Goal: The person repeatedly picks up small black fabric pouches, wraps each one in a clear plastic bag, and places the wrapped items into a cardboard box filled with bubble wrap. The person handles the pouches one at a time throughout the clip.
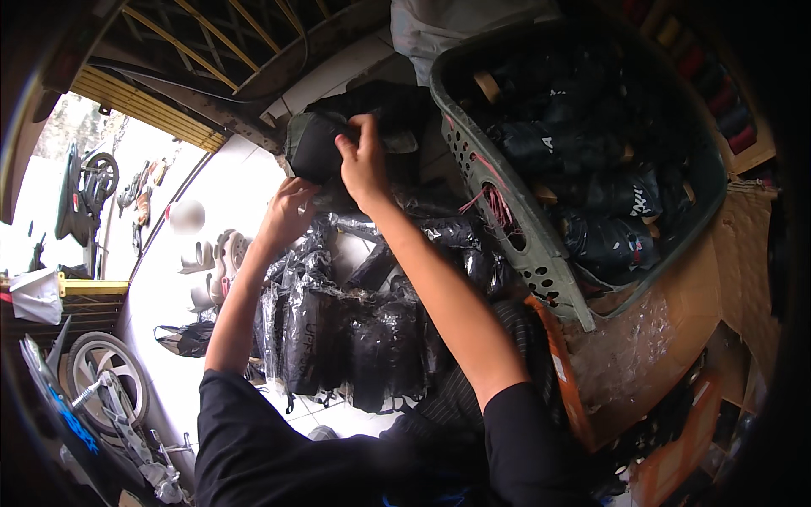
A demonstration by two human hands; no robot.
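My right hand [361, 160] grips the top edge of a black fabric bag [319, 145] held up in front of me. My left hand [285, 211] is just below it, fingers curled at the bag's lower edge and on the clear plastic wrap around it. Beneath both hands lies a pile of black items in shiny clear plastic sleeves [355, 321]. To the right stands a grey-green perforated laundry basket [498, 211] filled with more black folded items.
A cardboard box [676, 321] sits under and right of the basket. White shoes [215, 262] and another black bag [190, 338] lie on the pale tiled floor at left. A bicycle wheel [106, 372] is at lower left, a metal gate [194, 51] above.
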